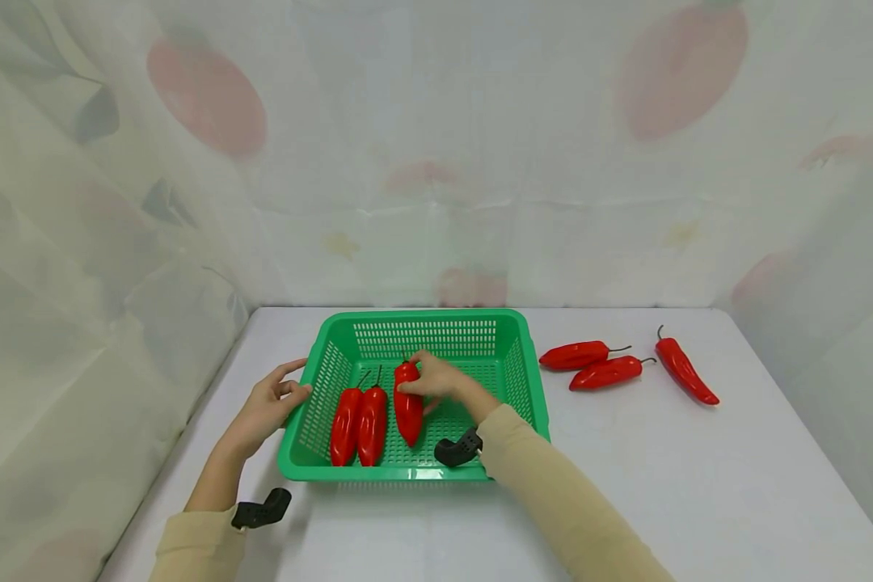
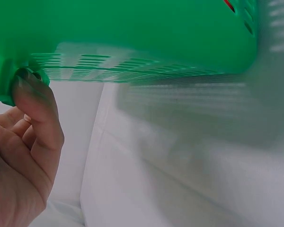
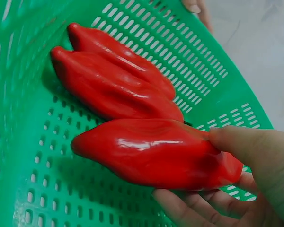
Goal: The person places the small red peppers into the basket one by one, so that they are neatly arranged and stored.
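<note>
A green plastic basket [image 1: 415, 475] with slotted walls stands on the white table. My left hand [image 1: 265, 414] holds its left rim; in the left wrist view, bent fingers [image 2: 38, 101] meet the rim from below. Inside the basket, my right hand [image 1: 444, 378] grips a red chili pepper [image 1: 408, 412], thumb on one side and fingers on the other. That pepper [image 3: 146, 151] points its tip toward the near wall, close over the slotted floor. To its left, two more red peppers [image 1: 345, 428] [image 1: 373, 427] lie side by side, stems toward the far wall.
Right of the basket on the white table [image 1: 626, 485] lie three more red chili peppers: one near the rim [image 1: 575, 356], one just in front of it [image 1: 607, 373], and one farther right [image 1: 686, 372]. Patterned pale cloth [image 1: 436, 242] hangs behind the table and along its sides.
</note>
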A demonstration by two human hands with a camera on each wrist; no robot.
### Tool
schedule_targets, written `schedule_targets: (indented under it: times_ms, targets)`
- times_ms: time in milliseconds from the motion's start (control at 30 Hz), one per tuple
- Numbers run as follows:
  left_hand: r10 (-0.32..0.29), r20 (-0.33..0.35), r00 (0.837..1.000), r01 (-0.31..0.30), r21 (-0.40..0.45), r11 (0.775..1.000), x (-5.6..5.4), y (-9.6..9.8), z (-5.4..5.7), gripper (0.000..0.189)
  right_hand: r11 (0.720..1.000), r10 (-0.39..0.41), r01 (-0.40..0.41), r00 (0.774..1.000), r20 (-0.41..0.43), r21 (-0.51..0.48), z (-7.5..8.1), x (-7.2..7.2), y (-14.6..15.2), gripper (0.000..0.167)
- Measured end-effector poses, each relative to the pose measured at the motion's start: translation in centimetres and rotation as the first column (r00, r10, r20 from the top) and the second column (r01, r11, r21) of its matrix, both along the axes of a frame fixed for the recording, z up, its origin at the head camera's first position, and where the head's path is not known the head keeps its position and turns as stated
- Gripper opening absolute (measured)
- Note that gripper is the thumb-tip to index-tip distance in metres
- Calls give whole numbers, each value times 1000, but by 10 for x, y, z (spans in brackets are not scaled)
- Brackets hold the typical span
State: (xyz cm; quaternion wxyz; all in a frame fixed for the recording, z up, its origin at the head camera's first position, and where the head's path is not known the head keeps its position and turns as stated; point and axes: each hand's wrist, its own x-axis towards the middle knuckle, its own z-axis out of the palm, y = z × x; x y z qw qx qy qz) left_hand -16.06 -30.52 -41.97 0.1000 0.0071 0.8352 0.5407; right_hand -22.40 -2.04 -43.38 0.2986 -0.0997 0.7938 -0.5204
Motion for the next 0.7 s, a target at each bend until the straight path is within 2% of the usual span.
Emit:
schedule_targets:
  times_ms: [200,500,700]
  targets:
    - [-7,-8,1000,7,-8,1000,-3,-3,-5,61,1000,17,-17,1000,-5,19,0,3,-3,54]
    - [9,3,1000,-9,-13,1000,-3,-2,-3,60,998,56,-57,997,43,23,-8,1,-6,55]
    - [10,12,1000,-10,-2,1000,-2,0,0,59,998,55,-56,994,93,1,-11,0,-8,56]
